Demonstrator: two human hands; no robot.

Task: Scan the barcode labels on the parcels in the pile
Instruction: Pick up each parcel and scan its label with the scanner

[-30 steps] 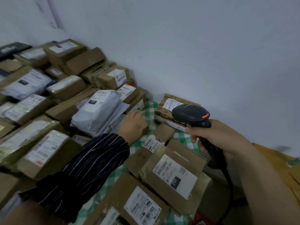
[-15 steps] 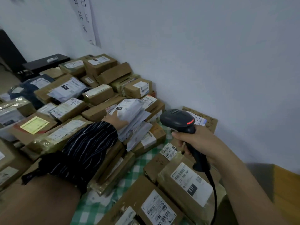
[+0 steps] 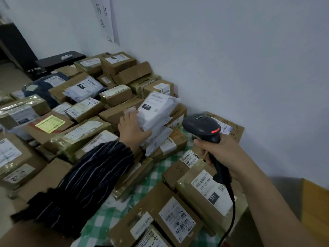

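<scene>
Seen from the head camera, the person's left hand (image 3: 132,128), coming out of a dark striped sleeve (image 3: 85,180), grasps a white mailer (image 3: 156,111) by its near left edge, the thumb stretched along the lower face and the fingers running up the side. That mailer sits tilted on top of the pile of parcels (image 3: 85,111), its printed label with a dark "231" patch turned up, and more white bags lie under it. The right hand (image 3: 224,154) is clenched round the grip of a black barcode scanner (image 3: 203,126), index finger at the front of the handle; the scanner's head is just right of the mailer, with a red light on its side, and its cable (image 3: 231,211) hangs down from the handle. Brown cartons with white labels fill the left and far side against the pale wall (image 3: 231,59), where a paper sign (image 3: 106,16) hangs. Below the scanner lies a taped parcel marked 231 (image 3: 210,189), beside other labelled cartons, on a green checked cloth (image 3: 154,173)
</scene>
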